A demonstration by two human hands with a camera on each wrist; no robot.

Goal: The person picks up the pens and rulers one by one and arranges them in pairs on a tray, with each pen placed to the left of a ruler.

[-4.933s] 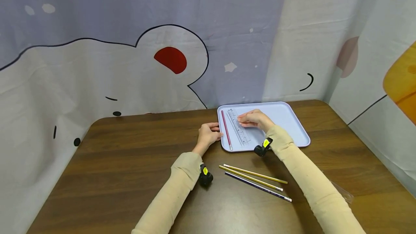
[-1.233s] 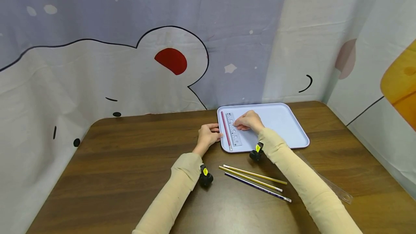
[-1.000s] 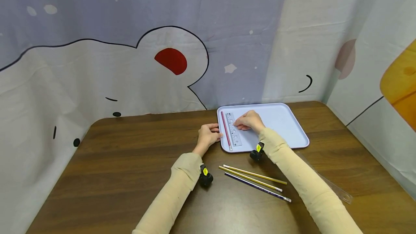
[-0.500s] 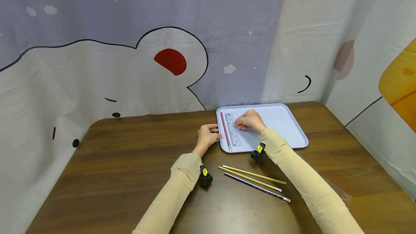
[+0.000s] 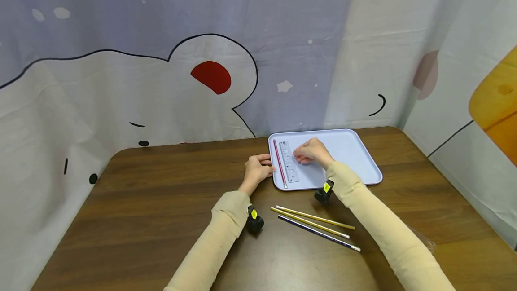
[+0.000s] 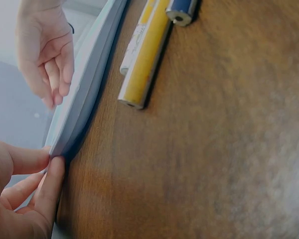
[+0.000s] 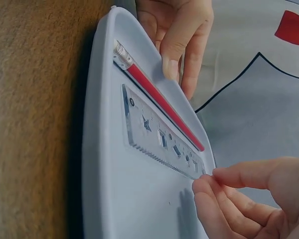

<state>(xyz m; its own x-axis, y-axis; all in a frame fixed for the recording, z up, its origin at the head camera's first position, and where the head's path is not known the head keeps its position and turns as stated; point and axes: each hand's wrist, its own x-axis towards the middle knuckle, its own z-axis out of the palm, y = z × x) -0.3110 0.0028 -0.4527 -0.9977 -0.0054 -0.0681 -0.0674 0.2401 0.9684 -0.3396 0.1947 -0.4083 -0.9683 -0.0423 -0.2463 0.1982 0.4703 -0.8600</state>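
A pale tray [image 5: 347, 152] lies at the back of the table. My left hand [image 5: 257, 170] pinches its left rim, thumb on top and fingers beneath, as the left wrist view shows. Inside, along that side, rests a red pencil [image 7: 162, 102] with a white eraser. Beside the pencil lies a short clear stencil ruler [image 7: 154, 132] with cut-out shapes. My right hand [image 5: 313, 151] hovers over the tray just right of the ruler, fingers loosely bent and holding nothing. In the right wrist view its fingertips overlap the ruler's far end.
In front of the tray lie two yellow pencils [image 5: 317, 217] and a dark blue pencil [image 5: 319, 233]. A long clear ruler [image 5: 425, 240] is partly hidden under the right forearm. A patterned curtain [image 5: 169, 98] hangs behind the brown table [image 5: 161, 178].
The stencil ruler has been shifted left and straightened alongside the red pencil. My right hand has since let go and drawn slightly right. The left hand stays at the tray rim.
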